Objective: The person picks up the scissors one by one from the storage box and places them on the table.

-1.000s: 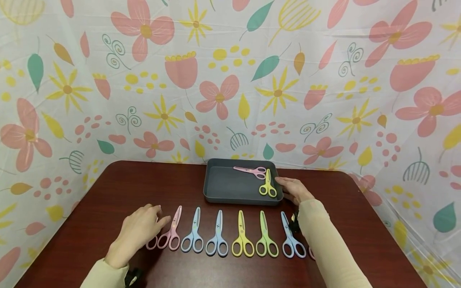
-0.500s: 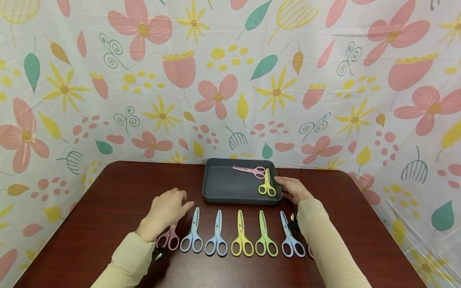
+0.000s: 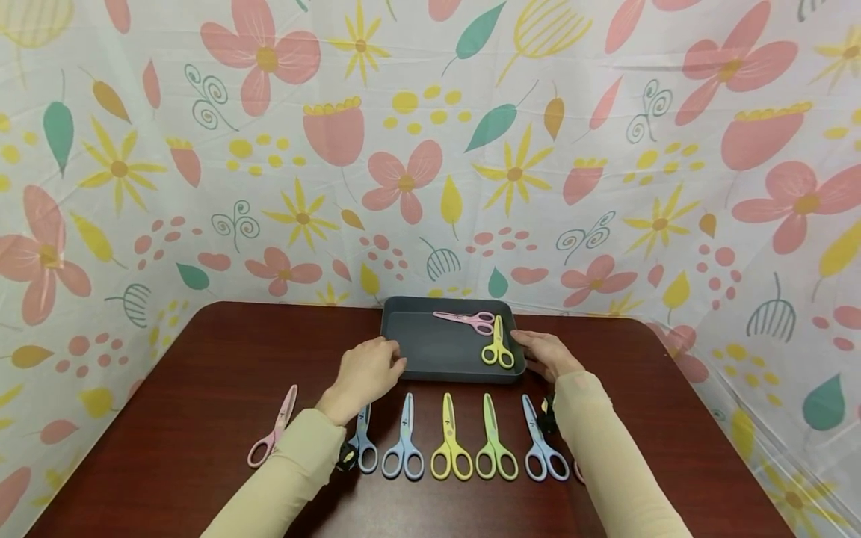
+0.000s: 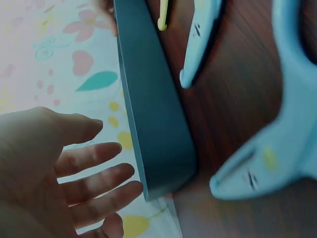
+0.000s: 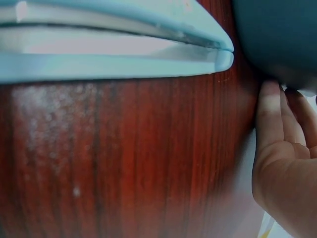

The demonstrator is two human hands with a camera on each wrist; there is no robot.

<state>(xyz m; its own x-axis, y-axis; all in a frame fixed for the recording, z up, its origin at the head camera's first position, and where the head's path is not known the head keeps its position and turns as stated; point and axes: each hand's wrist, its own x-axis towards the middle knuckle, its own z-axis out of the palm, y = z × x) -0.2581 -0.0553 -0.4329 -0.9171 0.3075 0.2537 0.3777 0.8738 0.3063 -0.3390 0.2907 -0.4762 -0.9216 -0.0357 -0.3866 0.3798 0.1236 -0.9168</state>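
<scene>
My left hand (image 3: 366,377) is over the front left corner of the dark grey tray (image 3: 430,351). In the left wrist view its fingers (image 4: 101,186) are loosely spread beside the tray wall, holding nothing; whether they touch it I cannot tell. My right hand (image 3: 548,353) rests its straight fingers (image 5: 270,114) against the tray's right side. Inside the tray lie pink scissors (image 3: 471,321) and yellow scissors (image 3: 498,351). Under my left wrist are blue scissors (image 3: 366,448), partly hidden.
A row of scissors lies along the front: pink (image 3: 272,433), blue (image 3: 403,448), yellow (image 3: 451,448), green (image 3: 496,448) and blue (image 3: 541,448). My right sleeve (image 3: 615,448) hides most of another pink pair (image 3: 578,472). A floral cloth (image 3: 430,187) hangs behind the table.
My left hand has moved right and away from me, from above the pink scissors to the tray's front left corner. The leftmost pink scissors have come into view. My right hand stays at the tray.
</scene>
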